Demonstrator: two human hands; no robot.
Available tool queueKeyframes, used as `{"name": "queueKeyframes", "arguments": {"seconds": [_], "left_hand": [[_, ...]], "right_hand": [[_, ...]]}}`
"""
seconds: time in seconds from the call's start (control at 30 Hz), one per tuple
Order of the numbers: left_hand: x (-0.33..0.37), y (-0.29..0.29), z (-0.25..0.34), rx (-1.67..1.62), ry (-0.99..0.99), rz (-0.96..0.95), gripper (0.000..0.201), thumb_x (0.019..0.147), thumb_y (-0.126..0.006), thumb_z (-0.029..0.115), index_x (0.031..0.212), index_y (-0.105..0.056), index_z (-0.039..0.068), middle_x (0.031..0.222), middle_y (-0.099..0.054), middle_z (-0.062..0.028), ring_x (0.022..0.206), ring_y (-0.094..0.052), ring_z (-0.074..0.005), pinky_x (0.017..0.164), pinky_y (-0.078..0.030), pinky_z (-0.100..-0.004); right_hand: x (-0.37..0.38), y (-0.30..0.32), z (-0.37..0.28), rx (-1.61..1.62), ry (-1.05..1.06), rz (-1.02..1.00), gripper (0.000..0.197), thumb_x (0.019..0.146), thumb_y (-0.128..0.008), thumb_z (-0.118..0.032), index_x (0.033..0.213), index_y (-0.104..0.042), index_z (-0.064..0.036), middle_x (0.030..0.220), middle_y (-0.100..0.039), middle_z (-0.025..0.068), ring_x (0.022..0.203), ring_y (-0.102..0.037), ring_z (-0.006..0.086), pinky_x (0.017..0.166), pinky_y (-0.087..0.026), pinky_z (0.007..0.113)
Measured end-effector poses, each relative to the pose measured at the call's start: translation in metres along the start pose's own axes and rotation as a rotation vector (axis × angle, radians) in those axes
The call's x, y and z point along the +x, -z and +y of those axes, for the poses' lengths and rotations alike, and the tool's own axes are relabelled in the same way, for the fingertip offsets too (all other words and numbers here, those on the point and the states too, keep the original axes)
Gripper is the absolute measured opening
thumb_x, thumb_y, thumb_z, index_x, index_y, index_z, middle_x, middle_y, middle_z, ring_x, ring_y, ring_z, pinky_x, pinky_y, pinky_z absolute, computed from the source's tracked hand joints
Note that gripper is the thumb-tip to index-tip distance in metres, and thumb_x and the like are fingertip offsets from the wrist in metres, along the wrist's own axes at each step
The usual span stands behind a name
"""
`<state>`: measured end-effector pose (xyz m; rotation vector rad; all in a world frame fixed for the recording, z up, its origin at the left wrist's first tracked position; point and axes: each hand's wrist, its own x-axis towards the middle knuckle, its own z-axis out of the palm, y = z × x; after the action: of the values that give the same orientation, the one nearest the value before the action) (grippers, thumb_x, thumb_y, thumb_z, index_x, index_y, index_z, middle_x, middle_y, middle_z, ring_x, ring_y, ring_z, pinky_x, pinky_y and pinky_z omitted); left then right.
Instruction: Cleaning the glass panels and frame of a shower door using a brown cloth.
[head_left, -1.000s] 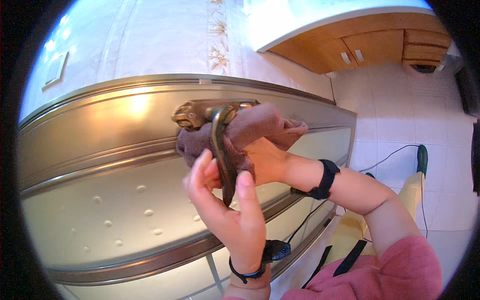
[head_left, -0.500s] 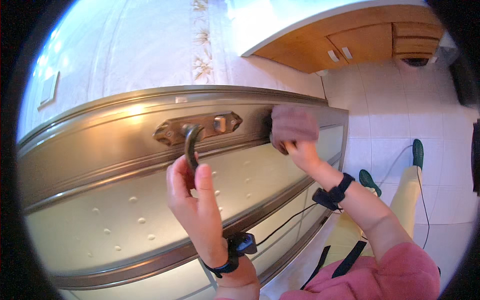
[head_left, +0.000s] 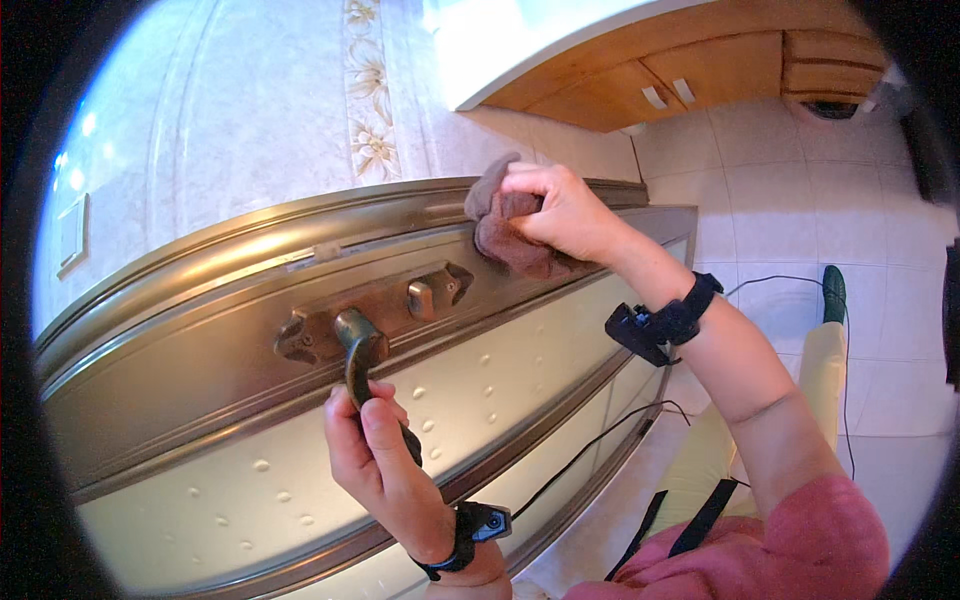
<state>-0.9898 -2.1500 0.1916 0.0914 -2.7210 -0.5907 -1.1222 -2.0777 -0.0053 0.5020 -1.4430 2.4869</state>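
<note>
My left hand (head_left: 385, 465) is closed around the dark bronze lever handle (head_left: 358, 370) of a door. The handle juts from an ornate plate (head_left: 390, 308) that also carries a small turn knob. Bunched in my right hand (head_left: 575, 215) is a purplish-brown cloth (head_left: 508, 240). The cloth lies against the door's brown metal stile (head_left: 190, 370) and its edge, beyond the plate. Part of the cloth is hidden under my fingers. Pale dotted panels (head_left: 280, 490) fill the door below the stile. A small metal piece (head_left: 315, 254) shows along the door's edge.
A brown door frame (head_left: 230, 232) meets a pale wall (head_left: 250, 110) with a floral strip (head_left: 370, 95) and a switch plate (head_left: 73, 235). Wooden cabinets (head_left: 720, 80) stand at upper right above a tiled floor (head_left: 780, 210). Dark cables hang near my wrist straps and leg.
My right hand has moved up and left with the cloth, from the door's face to its edge. More of the door's edge shows beside the frame. My left hand keeps the handle.
</note>
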Motion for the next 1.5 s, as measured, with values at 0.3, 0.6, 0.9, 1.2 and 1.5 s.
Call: {"name": "queueKeyframes", "arguments": {"seconds": [0.3,0.6,0.9,1.2,1.5], "left_hand": [[0.002,0.002,-0.016,0.016,0.007,0.076,0.019,0.089,-0.042,0.019,0.08,-0.05,0.004,0.067,-0.041,0.0018,0.06,-0.034,-0.005,0.054,-0.025,-0.0194],[0.004,-0.002,-0.032,-0.063,-0.08,-0.131,0.022,0.091,-0.041,0.027,0.091,-0.039,0.004,0.063,-0.041,-0.0035,0.058,-0.039,-0.0098,0.053,-0.03,-0.0207],[0.01,0.027,-0.033,-0.322,-0.016,-0.248,0.018,0.093,-0.04,0.02,0.097,-0.046,0.004,0.071,-0.041,-0.0011,0.046,-0.024,-0.0023,0.03,-0.018,-0.0161],[0.01,0.006,-0.04,-0.272,0.035,-0.15,0.014,0.094,-0.038,0.019,0.094,-0.045,0.006,0.065,-0.033,0.0004,0.041,-0.019,-0.0024,0.03,-0.017,-0.0167],[0.025,0.009,-0.057,-0.16,0.005,-0.02,0.014,0.093,-0.042,0.021,0.095,-0.042,0.007,0.062,-0.034,0.002,0.041,-0.019,-0.0021,0.031,-0.017,-0.0171]], "right_hand": [[0.008,-0.024,-0.002,-0.014,0.125,0.064,0.019,0.061,-0.063,-0.008,0.077,-0.058,-0.0008,0.077,-0.054,0.0115,0.076,-0.053,0.0252,0.069,-0.043,0.032],[0.017,-0.068,-0.02,-0.155,0.288,0.202,0.017,0.062,-0.061,-0.011,0.077,-0.056,-0.0036,0.086,-0.054,0.0122,0.086,-0.048,0.0313,0.077,-0.04,0.038],[-0.051,-0.012,0.104,-0.24,0.038,0.198,0.018,0.064,-0.061,-0.009,0.081,-0.06,-0.0052,0.086,-0.058,0.0132,0.088,-0.053,0.0297,0.079,-0.042,0.038],[-0.064,0.0,0.14,0.012,0.076,0.292,0.019,0.06,-0.061,-0.001,0.078,-0.059,-0.0024,0.073,-0.058,0.0097,0.072,-0.057,0.023,0.068,-0.045,0.034],[-0.019,-0.08,0.064,-0.149,0.31,0.581,0.019,0.058,-0.064,-0.014,0.073,-0.055,-0.008,0.08,-0.051,0.0063,0.084,-0.048,0.0256,0.077,-0.037,0.038]]}}
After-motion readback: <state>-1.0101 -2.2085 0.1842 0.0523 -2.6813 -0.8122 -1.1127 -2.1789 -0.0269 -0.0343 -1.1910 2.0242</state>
